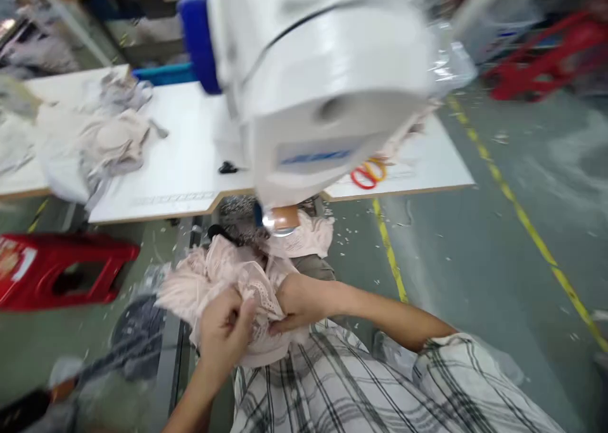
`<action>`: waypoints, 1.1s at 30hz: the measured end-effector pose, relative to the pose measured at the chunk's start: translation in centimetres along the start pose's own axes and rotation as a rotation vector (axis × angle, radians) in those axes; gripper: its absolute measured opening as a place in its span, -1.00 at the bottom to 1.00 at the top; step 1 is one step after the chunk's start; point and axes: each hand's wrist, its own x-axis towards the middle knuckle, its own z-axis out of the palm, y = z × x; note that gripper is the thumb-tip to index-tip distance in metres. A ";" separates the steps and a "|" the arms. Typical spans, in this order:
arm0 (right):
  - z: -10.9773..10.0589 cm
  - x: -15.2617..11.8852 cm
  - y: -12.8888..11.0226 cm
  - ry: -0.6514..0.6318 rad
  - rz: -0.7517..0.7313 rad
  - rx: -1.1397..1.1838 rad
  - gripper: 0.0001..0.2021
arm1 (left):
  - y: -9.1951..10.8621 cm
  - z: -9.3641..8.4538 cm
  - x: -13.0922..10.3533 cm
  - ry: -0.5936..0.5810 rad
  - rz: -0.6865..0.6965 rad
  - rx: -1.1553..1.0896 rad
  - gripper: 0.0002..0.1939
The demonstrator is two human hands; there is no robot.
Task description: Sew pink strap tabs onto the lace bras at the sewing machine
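Observation:
A bunched pale pink lace garment (261,341), which looks like a bra, lies over my lap below the sewing machine (332,72). My left hand (225,328) is closed on its left side, thumb and forefinger pinching the lace. From the right, my right hand (299,300) grips the same garment, its fingers partly hidden in the folds. Gathered pink fabric (183,287) spreads to the left of my left hand. Another lace piece (308,235) hangs just under the machine head. Motion blurs some detail.
A white worktable (185,148) surrounds the machine, with pink pieces (114,135) piled at left. Scissors with red and orange handles (369,173) lie right of the machine. A red stool (66,271) stands at left. Thread scraps and yellow lines (503,186) mark the floor.

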 end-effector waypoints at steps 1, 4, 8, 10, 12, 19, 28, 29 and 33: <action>-1.5 -0.5 -1.4 0.003 -0.005 -0.007 -0.56 | 0.4 0.7 1.8 0.016 -0.001 -0.086 -0.71; -6.4 -4.4 -5.7 0.118 0.149 0.092 -0.60 | 1.5 4.3 6.8 -0.374 -0.091 -0.376 -0.77; -10.9 -10.6 -7.9 -0.056 0.289 0.346 -0.57 | 3.0 9.3 9.6 -0.649 -0.242 -0.725 -0.74; -12.9 -11.9 -5.8 -0.147 0.339 0.264 -0.58 | 3.4 10.5 10.1 -0.533 -0.222 -0.703 -0.75; -15.3 -11.1 -1.8 0.064 0.538 0.001 -0.64 | 3.5 10.9 10.4 -0.454 -0.183 -0.595 -0.73; -25.2 -0.2 11.6 0.731 1.013 -0.501 -0.65 | 4.1 11.0 8.6 -0.349 -0.127 -0.393 -0.62; -27.4 0.8 15.6 0.818 1.001 -0.504 -0.73 | 3.3 9.4 8.2 -0.262 -0.105 -0.267 -0.58; -27.5 0.9 15.7 0.826 0.991 -0.507 -0.71 | 3.4 9.4 8.2 -0.276 -0.105 -0.263 -0.59; -28.0 2.2 15.9 0.853 0.945 -0.504 -0.68 | 3.9 9.6 8.2 -0.310 -0.108 -0.248 -0.60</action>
